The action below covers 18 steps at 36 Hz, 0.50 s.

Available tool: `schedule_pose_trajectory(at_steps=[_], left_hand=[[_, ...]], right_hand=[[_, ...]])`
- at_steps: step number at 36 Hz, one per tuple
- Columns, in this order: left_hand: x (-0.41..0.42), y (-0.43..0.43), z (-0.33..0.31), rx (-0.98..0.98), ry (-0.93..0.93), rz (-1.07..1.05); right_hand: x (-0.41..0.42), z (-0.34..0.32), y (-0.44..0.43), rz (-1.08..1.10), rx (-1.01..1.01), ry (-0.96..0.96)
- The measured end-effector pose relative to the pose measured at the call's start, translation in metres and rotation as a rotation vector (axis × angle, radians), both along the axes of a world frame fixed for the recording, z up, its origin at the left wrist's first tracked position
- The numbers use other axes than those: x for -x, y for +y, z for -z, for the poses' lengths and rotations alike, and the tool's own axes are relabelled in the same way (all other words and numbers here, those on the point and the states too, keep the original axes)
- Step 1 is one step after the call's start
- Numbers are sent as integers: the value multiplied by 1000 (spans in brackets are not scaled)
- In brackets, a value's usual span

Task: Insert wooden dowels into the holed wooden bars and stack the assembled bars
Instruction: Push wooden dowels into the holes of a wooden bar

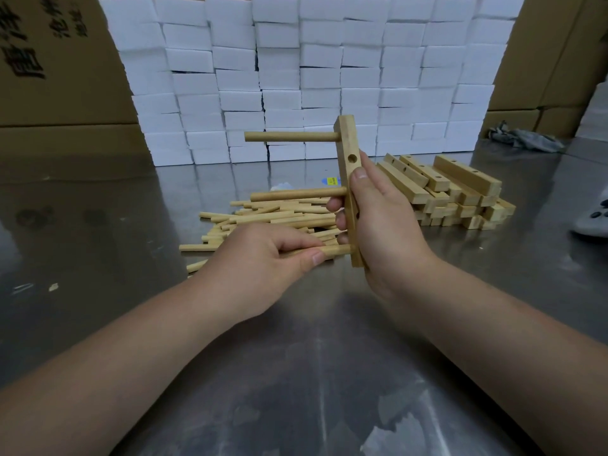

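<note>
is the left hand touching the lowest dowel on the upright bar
Touching. The head view shows the left hand pinching the lowest dowel between thumb and fingers, with the dowel's end at the bar gripped by the right hand.

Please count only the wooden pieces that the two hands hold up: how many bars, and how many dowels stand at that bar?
Bars: 1 (held bar)
Dowels: 3 (top dowel, middle dowel, bottom dowel)
Total: 4
</note>
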<state>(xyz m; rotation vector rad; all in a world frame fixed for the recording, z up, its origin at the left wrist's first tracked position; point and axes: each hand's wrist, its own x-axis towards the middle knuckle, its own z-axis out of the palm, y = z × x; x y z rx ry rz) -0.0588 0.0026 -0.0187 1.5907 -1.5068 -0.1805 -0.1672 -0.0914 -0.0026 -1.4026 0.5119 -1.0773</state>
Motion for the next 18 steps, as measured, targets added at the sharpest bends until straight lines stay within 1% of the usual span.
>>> schedule_pose_trajectory(at_steps=[2,3,6,7,9,11,13,18], left_hand=[[2,2,-2,43,-69,17],[4,3,-4,68,-154,18],[6,6,-10,165,-542,23],[6,6,-10,186,-627,28],[8,7,-11,215,-697,24],[9,7,-11,213,-673,9],[10,6,-12,175,-601,-28],[9,5,-11,95,-236,-198]], right_hand=[[-1,1,0,-18,-32,-24],[-2,1,0,-26,-49,-32],[-4,3,-2,-54,-117,-33],[-5,4,-3,-62,-135,-32],[-5,5,-4,-68,-148,-23],[-4,4,-6,-66,-145,-10],[-5,3,-7,-59,-137,4],[-2,-2,-7,-9,-142,-8]])
